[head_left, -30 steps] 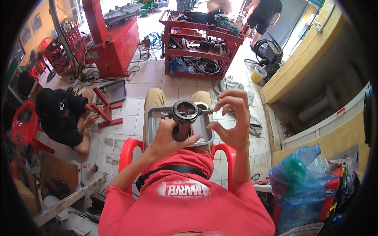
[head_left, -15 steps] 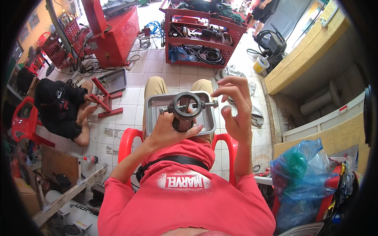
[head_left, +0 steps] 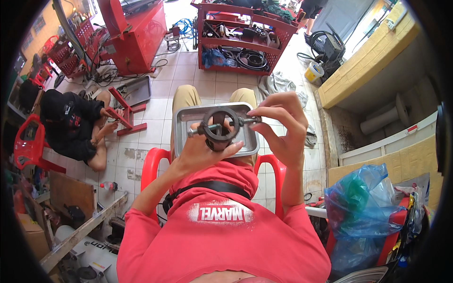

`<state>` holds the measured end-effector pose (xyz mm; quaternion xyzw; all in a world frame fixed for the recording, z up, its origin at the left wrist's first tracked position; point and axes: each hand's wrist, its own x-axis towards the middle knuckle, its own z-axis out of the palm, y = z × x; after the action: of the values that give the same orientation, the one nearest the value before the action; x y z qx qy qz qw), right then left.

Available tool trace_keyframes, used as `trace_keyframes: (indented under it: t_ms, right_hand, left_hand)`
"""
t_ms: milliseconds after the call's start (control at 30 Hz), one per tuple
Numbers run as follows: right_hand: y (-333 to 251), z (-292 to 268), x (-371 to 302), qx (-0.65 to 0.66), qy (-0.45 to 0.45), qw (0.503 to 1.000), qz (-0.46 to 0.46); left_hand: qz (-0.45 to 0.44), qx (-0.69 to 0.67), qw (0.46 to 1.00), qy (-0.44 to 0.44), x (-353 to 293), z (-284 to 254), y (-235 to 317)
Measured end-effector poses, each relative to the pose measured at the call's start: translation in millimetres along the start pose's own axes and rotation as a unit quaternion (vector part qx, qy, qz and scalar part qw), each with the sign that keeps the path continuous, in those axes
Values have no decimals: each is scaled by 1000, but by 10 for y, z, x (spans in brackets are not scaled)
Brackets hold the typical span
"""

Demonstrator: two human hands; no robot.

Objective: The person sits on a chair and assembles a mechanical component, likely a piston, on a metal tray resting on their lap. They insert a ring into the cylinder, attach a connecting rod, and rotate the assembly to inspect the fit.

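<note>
White tiles (head_left: 158, 115) surround the chair (head_left: 150, 172). Now the right hand's (head_left: 285, 123) thumb and fingertips have come together, pinching the side bolt (head_left: 251, 120); the left hand (head_left: 200, 152) wraps the dark ringed fitting (head_left: 222, 138), so both steady it above the metal tray (head_left: 186, 119).

There, the left hand (head_left: 194, 147) partly hides the lower end of the dark metal ring (head_left: 236, 123), its own far fingers lost behind; the right hand (head_left: 285, 123) covers some of the side bolt (head_left: 255, 120); up top, the edge lops off the red cart (head_left: 285, 34) and a standing person's (head_left: 310, 8) upper body.
</note>
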<state>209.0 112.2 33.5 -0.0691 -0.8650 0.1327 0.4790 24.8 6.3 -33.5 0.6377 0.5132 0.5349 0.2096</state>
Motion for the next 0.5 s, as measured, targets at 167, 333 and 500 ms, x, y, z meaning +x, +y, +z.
trace_keyframes:
  t_ms: [167,333,500]
  right_hand:
    - [-45,106,18,92,38,990,96]
    - [246,232,-101,49,-67,993,87]
    - [473,479,-192,217,-66,961,160]
  left_hand:
    - [24,4,1000,5,46,-28,-57]
    - [5,-57,998,4,89,-72,-357]
    - [-12,-60,998,-30,185,-172,-697]
